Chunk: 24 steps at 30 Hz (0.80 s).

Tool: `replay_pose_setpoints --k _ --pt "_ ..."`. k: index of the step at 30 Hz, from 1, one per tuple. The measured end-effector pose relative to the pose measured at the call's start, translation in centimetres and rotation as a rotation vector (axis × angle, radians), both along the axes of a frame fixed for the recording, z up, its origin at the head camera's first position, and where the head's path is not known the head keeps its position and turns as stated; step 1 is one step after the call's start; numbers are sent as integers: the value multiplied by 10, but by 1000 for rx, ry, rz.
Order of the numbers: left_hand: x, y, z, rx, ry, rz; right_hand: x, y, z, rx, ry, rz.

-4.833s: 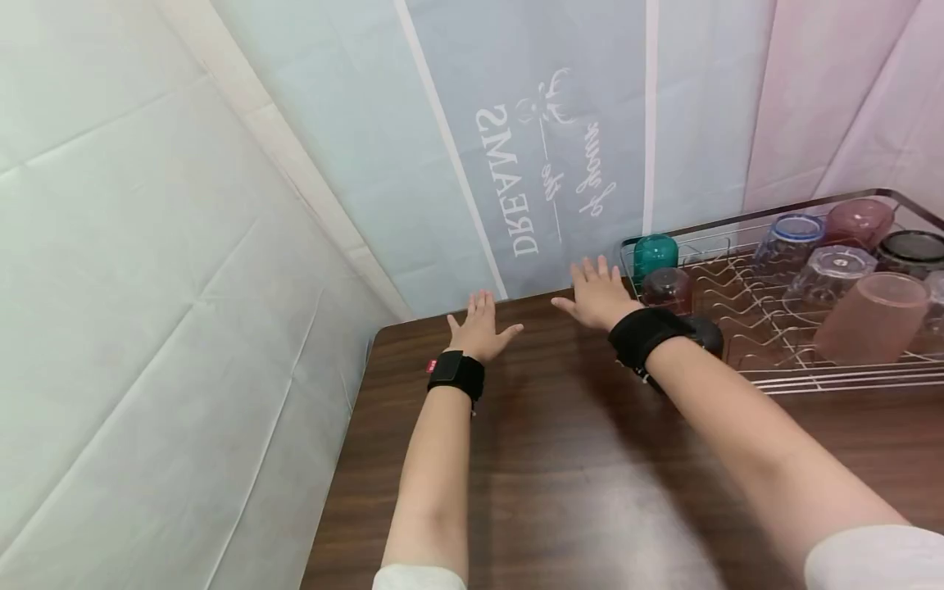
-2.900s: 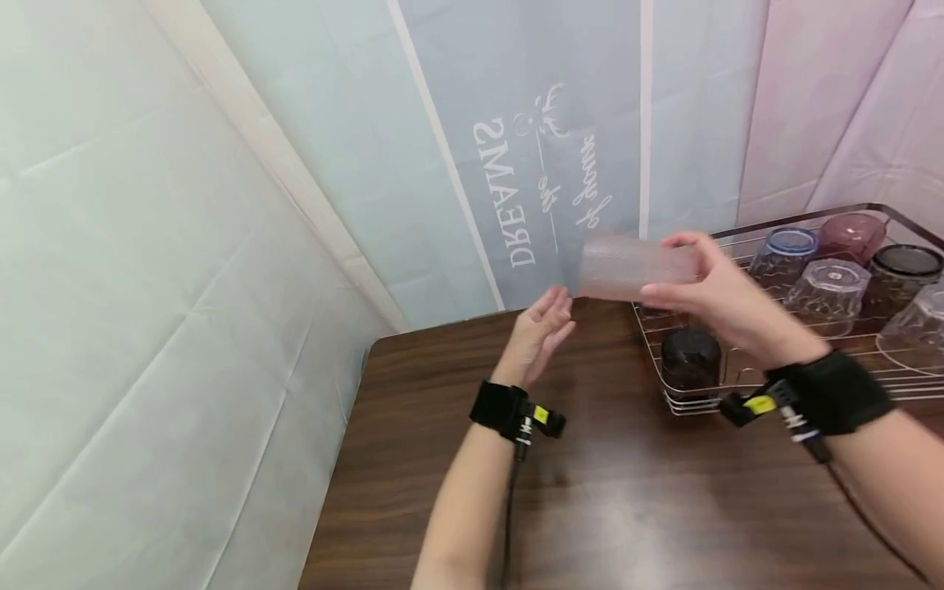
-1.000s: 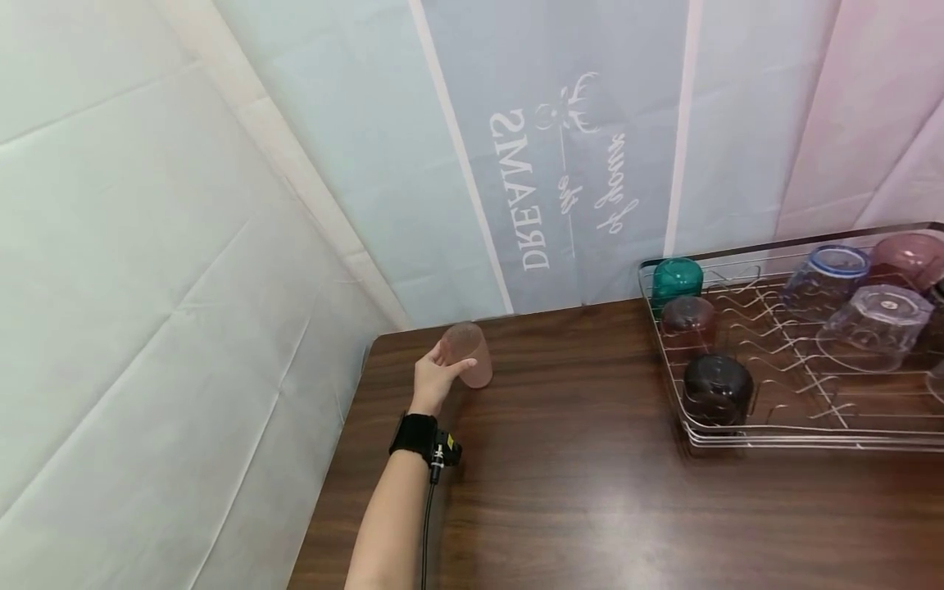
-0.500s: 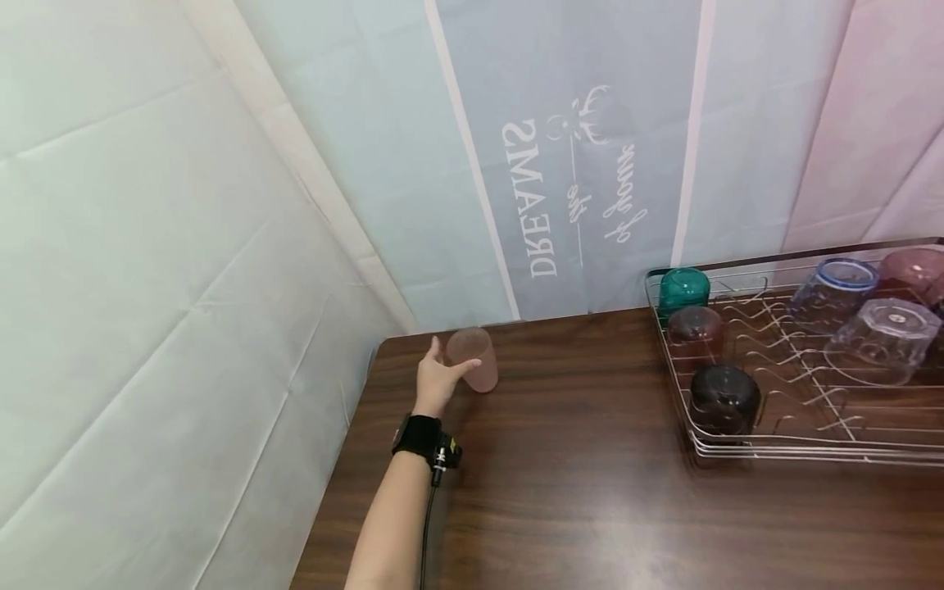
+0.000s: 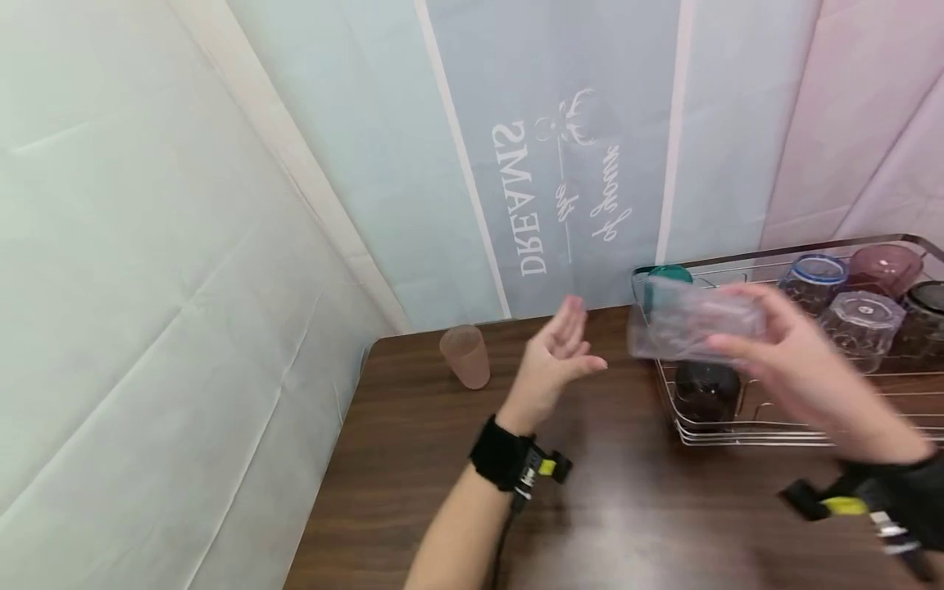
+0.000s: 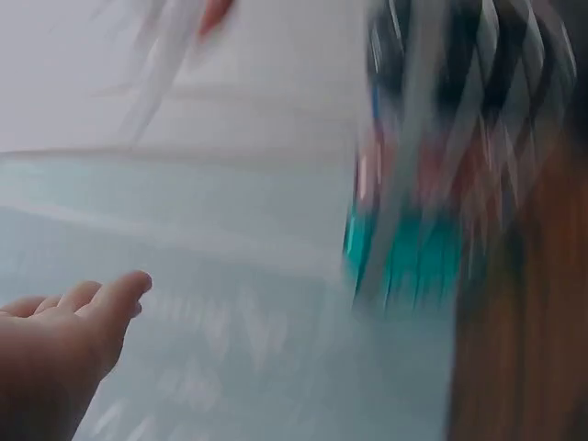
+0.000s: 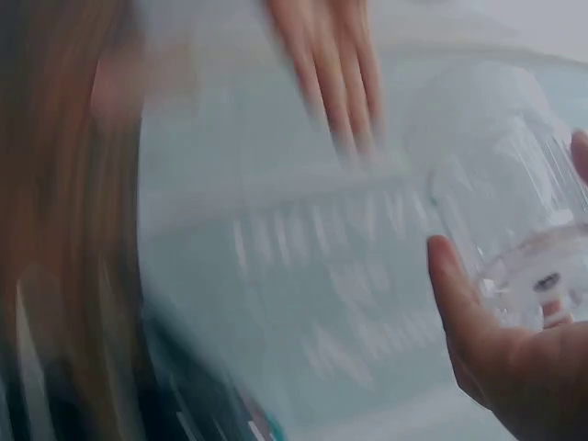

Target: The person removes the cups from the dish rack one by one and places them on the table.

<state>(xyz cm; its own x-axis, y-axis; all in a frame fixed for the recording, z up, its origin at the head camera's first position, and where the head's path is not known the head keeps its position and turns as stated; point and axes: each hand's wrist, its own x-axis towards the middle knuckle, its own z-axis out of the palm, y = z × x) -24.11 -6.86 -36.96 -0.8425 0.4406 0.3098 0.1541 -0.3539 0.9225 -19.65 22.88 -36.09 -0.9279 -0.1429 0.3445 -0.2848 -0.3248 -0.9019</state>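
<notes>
A clear glass (image 5: 682, 319), blurred by motion, lies on its side in the air over the left end of the wire rack. My right hand (image 5: 796, 360) grips it round the base end; in the right wrist view the thumb and fingers wrap the clear glass (image 7: 514, 202). My left hand (image 5: 549, 369) is held above the table to the left of that glass, fingers extended, thumb apart, holding nothing. Behind it to the left, a pinkish frosted cup (image 5: 466, 357) stands by itself near the table's back edge. The left wrist view shows the left hand's fingers (image 6: 101, 308) touching nothing.
A metal wire dish rack (image 5: 782, 442) at the right bears several upturned glasses: a teal one (image 5: 669, 274), a dark one (image 5: 706, 393), a blue-rimmed one (image 5: 814, 279) and others. Printed cloth (image 5: 590, 49) hangs behind the brown wooden table (image 5: 413, 467).
My left hand has let go of the pinkish cup, which stays standing at the left, and moved right. My right hand has come into view holding a clear glass over the rack.
</notes>
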Motion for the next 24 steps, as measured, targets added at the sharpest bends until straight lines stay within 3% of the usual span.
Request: replay_pose_setpoints --k 2,5,10,14,17,19,22,24 --pt "8 13 -8 169 -67 -86 3 -33 -16 -126 -46 111" --pt "17 19 -19 357 -123 -104 7 -63 -31 -136 -84 117" --pt "23 8 -27 361 -128 -58 11 -87 -39 -107 -136 106" --pt "27 -10 -22 280 -90 -18 8 -93 -36 -36 -111 193" --pt "26 -34 -18 179 -73 30 -2 -77 -27 204 20 179" --pt "24 -60 -20 84 -62 85 -12 -56 -20 515 159 68" --pt "23 -105 -27 -128 -54 231 -23 -16 -13 1025 327 -120" --pt "21 -132 -36 -288 -57 341 -29 8 -13 1276 392 -151"
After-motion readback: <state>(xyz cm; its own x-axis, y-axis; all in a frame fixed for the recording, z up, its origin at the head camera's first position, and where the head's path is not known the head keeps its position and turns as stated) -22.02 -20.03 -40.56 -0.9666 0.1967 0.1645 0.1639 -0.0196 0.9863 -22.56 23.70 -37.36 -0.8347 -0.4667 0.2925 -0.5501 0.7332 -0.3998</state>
